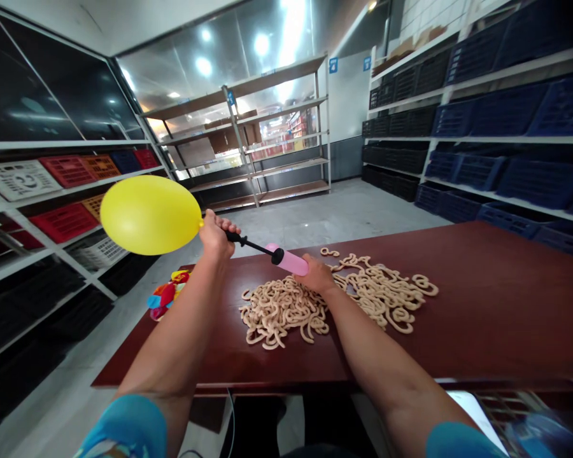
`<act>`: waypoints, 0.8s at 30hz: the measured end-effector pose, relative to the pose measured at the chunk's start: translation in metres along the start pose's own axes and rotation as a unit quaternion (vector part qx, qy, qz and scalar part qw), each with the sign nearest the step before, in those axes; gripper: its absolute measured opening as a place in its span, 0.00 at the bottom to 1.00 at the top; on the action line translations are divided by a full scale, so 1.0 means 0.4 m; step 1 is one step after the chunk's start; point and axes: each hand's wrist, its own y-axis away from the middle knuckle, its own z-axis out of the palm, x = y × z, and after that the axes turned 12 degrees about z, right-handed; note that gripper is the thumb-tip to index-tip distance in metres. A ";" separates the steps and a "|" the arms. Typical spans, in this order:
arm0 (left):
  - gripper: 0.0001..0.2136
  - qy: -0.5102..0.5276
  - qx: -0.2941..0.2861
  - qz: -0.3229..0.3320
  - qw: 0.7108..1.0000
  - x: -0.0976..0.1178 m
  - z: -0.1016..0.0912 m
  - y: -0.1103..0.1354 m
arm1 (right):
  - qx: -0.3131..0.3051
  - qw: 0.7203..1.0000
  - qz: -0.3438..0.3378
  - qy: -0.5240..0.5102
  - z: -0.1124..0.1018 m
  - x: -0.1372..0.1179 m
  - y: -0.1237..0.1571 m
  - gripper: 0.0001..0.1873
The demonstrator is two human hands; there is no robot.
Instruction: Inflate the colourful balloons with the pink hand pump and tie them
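A pink and black balloon hand pump [292, 261] stretches between my two hands above the table. My left hand [216, 234] is closed around its black end, with an inflated yellow balloon [150, 215] on the far side of that hand, its neck at my fingers. My right hand [317, 275] grips the pink barrel. The pump's black rod shows between the two hands. Under and beside my right hand lies a heap of beige, curled, worm-like pieces [286, 308]. A second heap of the same pieces [382, 289] spreads to the right.
Several uninflated coloured balloons [167, 294] lie at the left edge of the dark red table [482, 305]. Shelves with blue crates [520, 114] stand to the right, and shelves with red and white crates [69, 172] to the left. A metal rack [281, 172] is at the back.
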 end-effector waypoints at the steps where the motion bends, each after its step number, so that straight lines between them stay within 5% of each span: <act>1: 0.20 0.000 -0.005 -0.007 1.000 -0.024 0.006 0.017 | 0.000 1.000 -0.001 -0.002 -0.002 0.003 0.001 0.18; 6: 0.21 0.001 -0.015 -0.044 0.999 -0.151 0.025 0.107 | -0.001 1.000 -0.009 -0.008 -0.011 0.006 0.004 0.18; 10: 0.21 0.004 -0.013 -0.060 0.998 -0.185 0.022 0.130 | -0.004 1.000 -0.013 -0.006 -0.010 0.000 0.007 0.19; 13: 0.21 -0.013 -0.012 -0.063 0.998 -0.142 0.019 0.105 | 0.009 1.000 -0.018 -0.010 -0.008 -0.003 0.010 0.21; 20: 0.19 -0.017 -0.021 -0.009 1.000 0.053 0.012 -0.021 | 0.011 0.999 -0.017 -0.025 -0.006 -0.003 0.006 0.24; 24: 0.19 -0.015 -0.017 0.013 1.000 0.092 0.008 -0.058 | 0.012 1.000 -0.008 -0.024 0.002 -0.004 0.003 0.22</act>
